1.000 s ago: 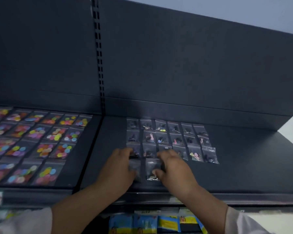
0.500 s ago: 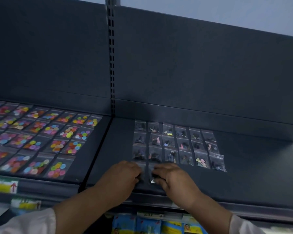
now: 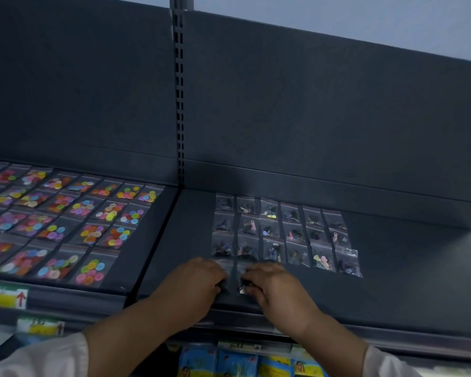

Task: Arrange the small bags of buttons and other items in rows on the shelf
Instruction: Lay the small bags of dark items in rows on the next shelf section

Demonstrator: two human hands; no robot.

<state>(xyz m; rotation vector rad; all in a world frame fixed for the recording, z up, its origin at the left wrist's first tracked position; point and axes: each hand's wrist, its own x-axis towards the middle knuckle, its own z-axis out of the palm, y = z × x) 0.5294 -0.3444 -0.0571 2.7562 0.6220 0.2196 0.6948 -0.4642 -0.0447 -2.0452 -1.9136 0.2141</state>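
Grip curled, left hand (image 3: 193,284) and right hand (image 3: 279,291) pinching adjacent front-row bags (image 3: 244,269)

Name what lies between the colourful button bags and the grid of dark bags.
Head view: only bare shelf and the seam between the two shelf boards; no bag lies there.

We see clear small bags of dark items (image 3: 272,232) lying flat in three rows of six near the back edge, on the right section of the dark shelf (image 3: 405,281). Two further bags (image 3: 245,268) start a fourth row nearer the front edge, side by side. On the left section, bags of bright buttons (image 3: 87,208) lie flat in rows.
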